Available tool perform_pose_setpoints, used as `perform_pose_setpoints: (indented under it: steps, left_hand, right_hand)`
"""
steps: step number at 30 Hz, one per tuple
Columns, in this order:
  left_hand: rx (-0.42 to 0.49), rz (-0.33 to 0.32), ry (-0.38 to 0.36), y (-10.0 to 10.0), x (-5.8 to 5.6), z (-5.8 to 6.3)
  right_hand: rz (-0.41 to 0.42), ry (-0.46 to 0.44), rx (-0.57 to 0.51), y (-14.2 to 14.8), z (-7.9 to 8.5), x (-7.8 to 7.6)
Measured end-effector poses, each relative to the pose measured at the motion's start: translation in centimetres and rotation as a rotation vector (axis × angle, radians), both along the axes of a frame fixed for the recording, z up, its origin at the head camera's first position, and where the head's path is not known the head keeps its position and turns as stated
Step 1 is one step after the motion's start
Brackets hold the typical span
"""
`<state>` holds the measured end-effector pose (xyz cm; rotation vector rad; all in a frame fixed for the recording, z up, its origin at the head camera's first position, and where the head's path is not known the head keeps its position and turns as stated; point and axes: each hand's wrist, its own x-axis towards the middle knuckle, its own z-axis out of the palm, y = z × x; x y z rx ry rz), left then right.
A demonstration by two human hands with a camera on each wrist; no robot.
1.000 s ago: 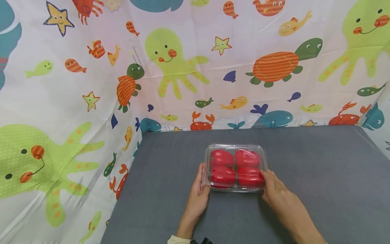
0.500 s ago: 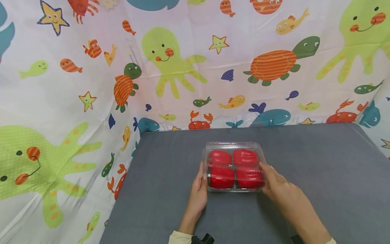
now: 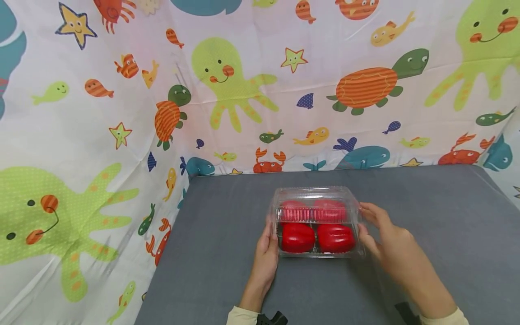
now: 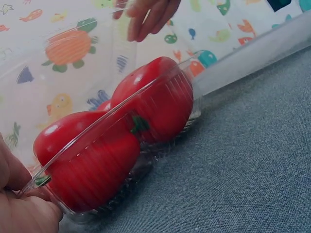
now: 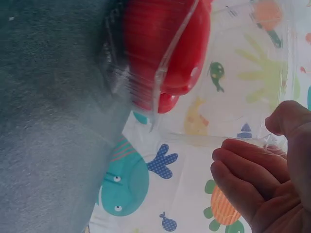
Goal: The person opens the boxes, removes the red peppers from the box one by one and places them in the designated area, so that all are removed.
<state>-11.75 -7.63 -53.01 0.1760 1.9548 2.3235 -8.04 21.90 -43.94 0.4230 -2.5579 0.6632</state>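
On the grey table is a clear plastic clamshell box (image 3: 280,250) with several shiny red bell peppers (image 3: 298,238) in it, short green stems showing in the left wrist view. Its hinged lid (image 3: 313,194) is raised and tilts up over the back row. My left hand (image 3: 262,262) holds the box's left side; in the left wrist view, thumb and fingers (image 4: 34,213) pinch the rim at the near corner. Over on the right, my right hand (image 3: 400,250) has the lid's edge between thumb and fingers, as the right wrist view shows.
The grey cloth-covered table (image 3: 227,216) extends to both sides of the box. Behind and to the left hangs a white curtain (image 3: 260,27) printed with sea animals, meeting the table's back edge.
The lid, lying over the peppers a second ago, has swung up and back. My right hand has risen and moved right with its edge. My left hand stays at the box's left side.
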Motion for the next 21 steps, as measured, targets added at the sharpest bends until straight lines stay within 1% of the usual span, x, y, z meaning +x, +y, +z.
perform_pose_setpoints:
  steps: [5, 8, 11, 17, 21]
  left_hand:
    - [0.007, -0.007, -0.014, 0.0, 0.0, 0.1]
    - [0.027, -0.014, -0.013, -0.1, 0.0, 0.1]
    - [0.046, -0.01, -0.028, -0.3, 0.0, 0.2]
    - [0.06, -0.009, -0.05, -0.3, -0.2, 0.4]
    - [0.073, -0.023, -0.042, -0.3, -0.2, 0.4]
  right_hand:
    - [0.013, 0.076, -0.043, 0.2, 0.6, -0.9]
    - [0.0, 0.068, -0.076, 0.1, 1.0, -1.4]
    - [-0.005, 0.048, -0.113, 0.1, 1.2, -2.0]
    - [0.023, 0.083, -0.176, 0.2, 1.5, -3.5]
    - [0.018, 0.065, -0.232, 0.4, 1.6, -4.1]
